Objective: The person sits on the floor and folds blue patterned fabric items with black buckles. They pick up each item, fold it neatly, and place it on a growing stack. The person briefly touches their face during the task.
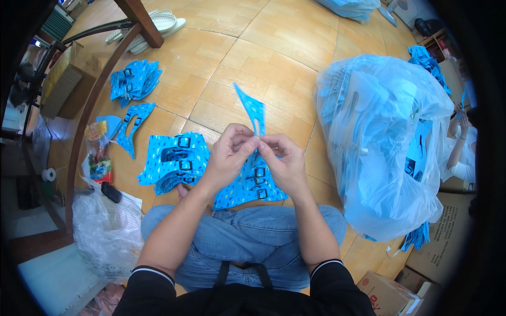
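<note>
My left hand and my right hand meet in front of my crossed legs, thumbs and fingertips pinching a blue patterned fabric piece. Its pointed end stands up beyond my fingers, with a slit low in it. Below my hands, blue fabric with black buckles lies by my shins; whether it joins the pinched piece is hidden. To the left of my left hand is a stack of similar buckled pieces. Farther left lie a single piece and another stack.
On the right stands a large clear plastic bag full of blue pieces, with cardboard boxes and another person beyond. Wooden furniture legs, a crumpled plastic bag and a colourful packet are at left. White sandals lie far left.
</note>
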### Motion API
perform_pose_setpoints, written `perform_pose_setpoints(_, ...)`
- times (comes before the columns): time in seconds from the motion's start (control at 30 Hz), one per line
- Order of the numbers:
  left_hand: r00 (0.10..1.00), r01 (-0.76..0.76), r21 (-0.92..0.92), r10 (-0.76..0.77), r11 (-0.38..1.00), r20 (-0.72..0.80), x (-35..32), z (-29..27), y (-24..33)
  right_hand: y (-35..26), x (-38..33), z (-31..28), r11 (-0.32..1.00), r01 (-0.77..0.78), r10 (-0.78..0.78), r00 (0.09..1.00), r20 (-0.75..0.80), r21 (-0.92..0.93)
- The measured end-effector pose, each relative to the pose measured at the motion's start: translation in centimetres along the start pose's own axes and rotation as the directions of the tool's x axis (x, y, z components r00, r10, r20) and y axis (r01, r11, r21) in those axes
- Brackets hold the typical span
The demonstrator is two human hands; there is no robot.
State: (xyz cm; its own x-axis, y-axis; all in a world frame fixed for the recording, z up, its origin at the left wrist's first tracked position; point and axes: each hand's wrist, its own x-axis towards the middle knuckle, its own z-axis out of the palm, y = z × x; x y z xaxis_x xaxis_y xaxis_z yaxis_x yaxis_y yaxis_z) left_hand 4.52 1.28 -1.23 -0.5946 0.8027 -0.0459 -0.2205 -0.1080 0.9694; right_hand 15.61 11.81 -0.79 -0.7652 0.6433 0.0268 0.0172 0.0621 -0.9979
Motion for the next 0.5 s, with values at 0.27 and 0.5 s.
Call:
perform_pose_setpoints(0.27,0.995,0.098,-0.130,-0.097,0.987,0.015,0.4,-0.4,-0.1,0.4,-0.3,0.7,0.997,0.070,-0.069,0.997,-0.042,0.033)
perform_pose_setpoints(0.5,0.936,0.347,-0.407,-0.340,0.845,0.093,0.4,-1.3,0.1,0.4,-0.2,0.8,0.993,0.089,-0.090,0.996,0.000,0.076)
